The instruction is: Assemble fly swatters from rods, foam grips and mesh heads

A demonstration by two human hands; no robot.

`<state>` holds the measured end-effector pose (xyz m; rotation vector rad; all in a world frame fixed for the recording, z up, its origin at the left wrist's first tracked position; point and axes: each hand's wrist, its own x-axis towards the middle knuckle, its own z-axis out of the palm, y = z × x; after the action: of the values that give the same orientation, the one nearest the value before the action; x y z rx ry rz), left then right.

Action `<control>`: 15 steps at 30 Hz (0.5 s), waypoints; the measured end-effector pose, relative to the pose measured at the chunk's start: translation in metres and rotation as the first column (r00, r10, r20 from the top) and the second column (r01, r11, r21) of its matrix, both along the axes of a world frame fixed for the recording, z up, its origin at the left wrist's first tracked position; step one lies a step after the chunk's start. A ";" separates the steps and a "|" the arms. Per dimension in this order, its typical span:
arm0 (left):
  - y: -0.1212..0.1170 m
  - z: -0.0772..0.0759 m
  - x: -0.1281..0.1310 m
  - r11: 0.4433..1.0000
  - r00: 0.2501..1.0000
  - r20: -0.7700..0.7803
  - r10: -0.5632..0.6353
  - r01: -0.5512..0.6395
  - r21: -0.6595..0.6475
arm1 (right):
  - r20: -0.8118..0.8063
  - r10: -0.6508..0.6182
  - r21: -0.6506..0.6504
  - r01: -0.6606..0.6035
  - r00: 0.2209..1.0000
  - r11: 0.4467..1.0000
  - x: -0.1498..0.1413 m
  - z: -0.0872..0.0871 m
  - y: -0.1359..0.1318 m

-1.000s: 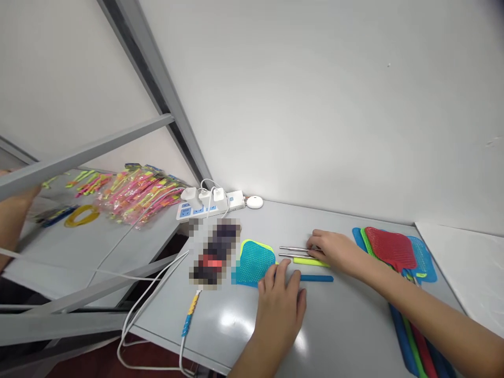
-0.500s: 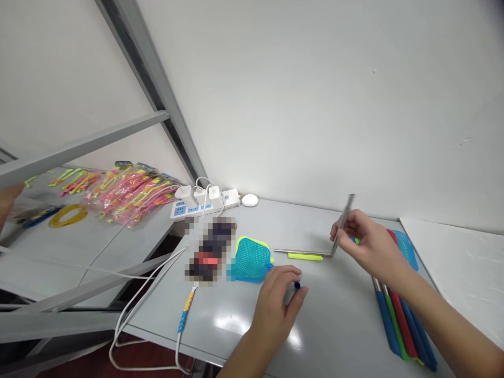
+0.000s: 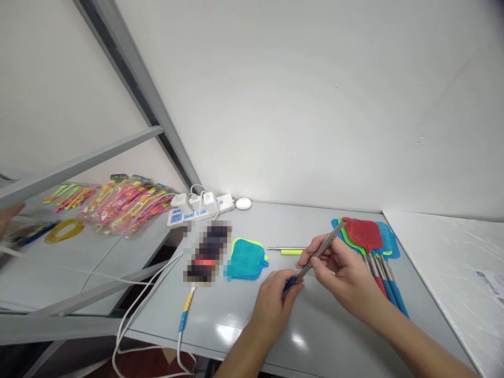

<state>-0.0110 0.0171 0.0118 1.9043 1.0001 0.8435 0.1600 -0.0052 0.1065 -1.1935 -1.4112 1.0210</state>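
Observation:
My right hand (image 3: 342, 273) is closed round a thin metal rod (image 3: 323, 248) that slants up to the right. Its lower end meets a blue handle grip (image 3: 289, 285) pinched in my left hand (image 3: 273, 299). Both hands hover just above the grey table (image 3: 252, 325). Behind them lie a second metal rod (image 3: 281, 248) and a yellow-green grip (image 3: 292, 252). Loose blue and yellow-green swatter heads (image 3: 246, 259) lie stacked to the left.
Assembled fly swatters (image 3: 370, 244) in red, blue and green lie at the right. A blurred dark object (image 3: 207, 252), a power strip (image 3: 197, 207) with chargers and trailing white cables sit left. Bagged colourful items (image 3: 126, 199) cover a neighbouring table. Another person's hand shows at far left.
My right hand lifted one metal rod off the table and brought it down to the left hand. My left hand picked up the blue grip and now meets the rod's end.

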 end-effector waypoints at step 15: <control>0.001 0.004 0.000 0.999 0.999 0.045 -0.011 0.013 -0.047 | -0.151 0.082 -0.108 -0.099 0.985 0.989 -0.022 0.018 0.001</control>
<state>-0.0108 0.0181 0.0159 1.8424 0.9723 0.8444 0.1379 -0.0040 0.1244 -1.1207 -1.3161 1.2420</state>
